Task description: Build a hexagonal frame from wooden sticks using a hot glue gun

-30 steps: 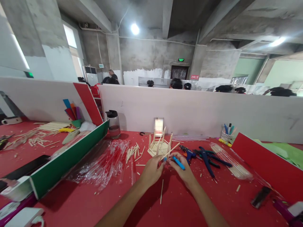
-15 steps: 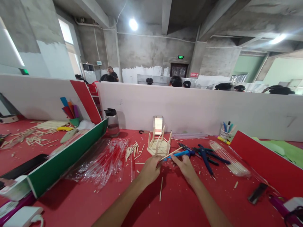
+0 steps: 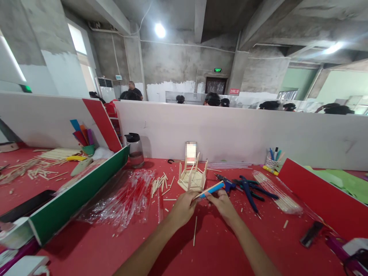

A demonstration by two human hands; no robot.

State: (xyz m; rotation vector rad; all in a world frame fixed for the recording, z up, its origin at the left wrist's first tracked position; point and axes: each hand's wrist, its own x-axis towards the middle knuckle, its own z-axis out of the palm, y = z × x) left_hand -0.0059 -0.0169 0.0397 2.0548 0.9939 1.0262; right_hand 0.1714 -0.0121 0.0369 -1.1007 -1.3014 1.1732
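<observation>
My left hand [image 3: 184, 205] is closed on a thin wooden stick [image 3: 198, 196] just in front of a small stick structure. My right hand [image 3: 222, 204] pinches a slim blue strip-like object [image 3: 213, 189], whose exact kind I cannot make out. The stick and the blue object lie side by side, slanting up to the right, and my fingers hide part of both. Behind the hands stands the stick structure [image 3: 193, 179], with a flat polygonal base and upright posts. On the red table [image 3: 172, 249] below, a loose stick [image 3: 195, 231] lies between my forearms.
Left are short cut sticks [image 3: 160, 184], plastic wrapping [image 3: 123, 199], a jug [image 3: 135, 151] and a green divider [image 3: 83, 199]. Right are a glue gun [image 3: 228, 184], pliers [image 3: 249, 193], bagged sticks [image 3: 277, 193] and a red divider [image 3: 324, 199]. A phone [image 3: 191, 151] leans at the back.
The blue object and the stick have turned slightly in my hands, and the blue object shows a broader side. Both hands stay close together in nearly the same place.
</observation>
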